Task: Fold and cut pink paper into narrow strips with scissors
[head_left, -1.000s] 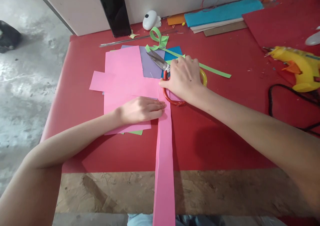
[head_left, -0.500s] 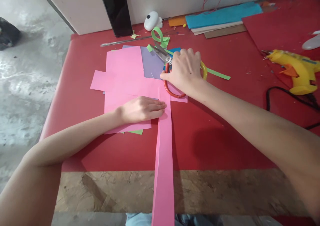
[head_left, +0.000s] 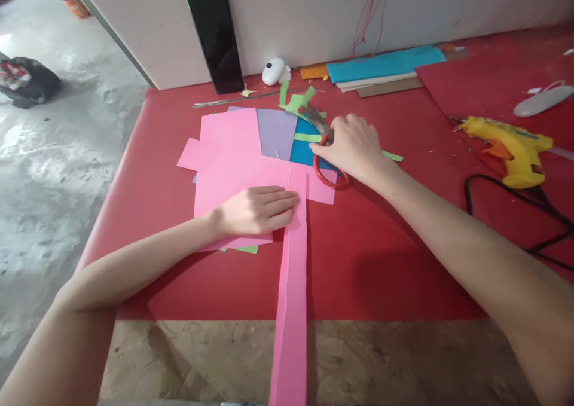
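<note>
My left hand (head_left: 262, 210) lies flat, fingers stretched out, over pink paper and the top of a long pink paper strip (head_left: 293, 310). That strip runs down past the table's front edge. In my right hand (head_left: 356, 146) is a pair of scissors (head_left: 316, 120) with a red handle loop, its blades pointing up and left. Beneath the blades are a blue sheet (head_left: 301, 152) and curled light-green paper scraps (head_left: 293, 104). Pink sheets (head_left: 228, 137) and a purple sheet (head_left: 278, 128) are stacked to the left.
A yellow glue gun (head_left: 515, 146) with a black cord (head_left: 488, 182) lies at the right. Along the back wall are a leaning phone (head_left: 214, 35), a white egg-shaped object (head_left: 274, 71) and a blue folded stack (head_left: 385, 64). The red table (head_left: 381, 286) ends at the front.
My right hand has moved the scissors right and slightly down, uncovering more of the blue sheet. The green scraps have shifted. My left hand stays on the pink strip; the view has tilted up.
</note>
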A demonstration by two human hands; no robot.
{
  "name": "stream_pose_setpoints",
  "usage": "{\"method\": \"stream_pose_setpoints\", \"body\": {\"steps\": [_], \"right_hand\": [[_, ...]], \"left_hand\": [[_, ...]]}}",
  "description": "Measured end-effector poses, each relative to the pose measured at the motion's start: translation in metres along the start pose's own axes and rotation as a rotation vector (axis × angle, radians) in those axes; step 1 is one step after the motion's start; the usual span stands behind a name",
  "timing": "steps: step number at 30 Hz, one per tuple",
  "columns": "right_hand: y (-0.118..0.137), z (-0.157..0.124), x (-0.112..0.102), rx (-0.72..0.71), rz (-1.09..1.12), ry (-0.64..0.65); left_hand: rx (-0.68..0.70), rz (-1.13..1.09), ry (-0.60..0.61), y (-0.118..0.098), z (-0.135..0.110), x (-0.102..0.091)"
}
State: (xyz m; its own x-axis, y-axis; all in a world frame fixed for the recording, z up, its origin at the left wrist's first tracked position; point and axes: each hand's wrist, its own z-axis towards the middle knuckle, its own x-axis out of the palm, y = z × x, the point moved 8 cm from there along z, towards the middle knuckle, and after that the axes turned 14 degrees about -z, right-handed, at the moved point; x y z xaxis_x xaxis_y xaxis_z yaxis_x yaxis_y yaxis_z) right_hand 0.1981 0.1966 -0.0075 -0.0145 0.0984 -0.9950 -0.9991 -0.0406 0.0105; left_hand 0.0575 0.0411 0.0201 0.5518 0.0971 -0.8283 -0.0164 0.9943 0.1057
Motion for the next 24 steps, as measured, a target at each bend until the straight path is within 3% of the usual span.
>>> {"method": "stream_pose_setpoints", "body": {"steps": [2, 4, 5, 9, 11, 16, 18, 20, 24], "right_hand": [[0.003, -0.011, -0.009, -0.041, 0.119, -0.076], [0.009, -0.026, -0.024, -0.120, 0.458, -0.130], [0.012, -0.034, -0.027, -0.147, 0.720, -0.072], [0.029, -0.070, -0.033, -0.253, 1.092, 0.265], [0.029, -0.081, -0.038, -0.237, 1.221, 0.322], [0.018, -0.094, -0.041, -0.160, 1.293, 0.313], [0.015, -0.097, -0.041, -0.134, 1.269, 0.299], [0.013, -0.100, -0.042, -0.109, 1.250, 0.283], [0.010, -0.107, -0.048, -0.087, 1.214, 0.272]], "left_hand": [[0.033, 0.063, -0.051, -0.002, 0.006, -0.012], [0.057, 0.118, -0.119, -0.005, 0.013, -0.028], [0.065, 0.140, -0.158, -0.006, 0.017, -0.036], [-0.017, 0.157, -0.282, -0.004, 0.025, -0.060], [-0.136, 0.056, -0.306, 0.005, 0.022, -0.063], [-0.377, -0.363, -0.311, 0.026, 0.018, -0.057], [-0.707, -0.570, -0.335, 0.047, 0.012, -0.050], [-0.905, -0.776, -0.261, 0.051, 0.013, -0.036], [-0.978, -0.852, -0.190, 0.046, 0.025, -0.030]]}}
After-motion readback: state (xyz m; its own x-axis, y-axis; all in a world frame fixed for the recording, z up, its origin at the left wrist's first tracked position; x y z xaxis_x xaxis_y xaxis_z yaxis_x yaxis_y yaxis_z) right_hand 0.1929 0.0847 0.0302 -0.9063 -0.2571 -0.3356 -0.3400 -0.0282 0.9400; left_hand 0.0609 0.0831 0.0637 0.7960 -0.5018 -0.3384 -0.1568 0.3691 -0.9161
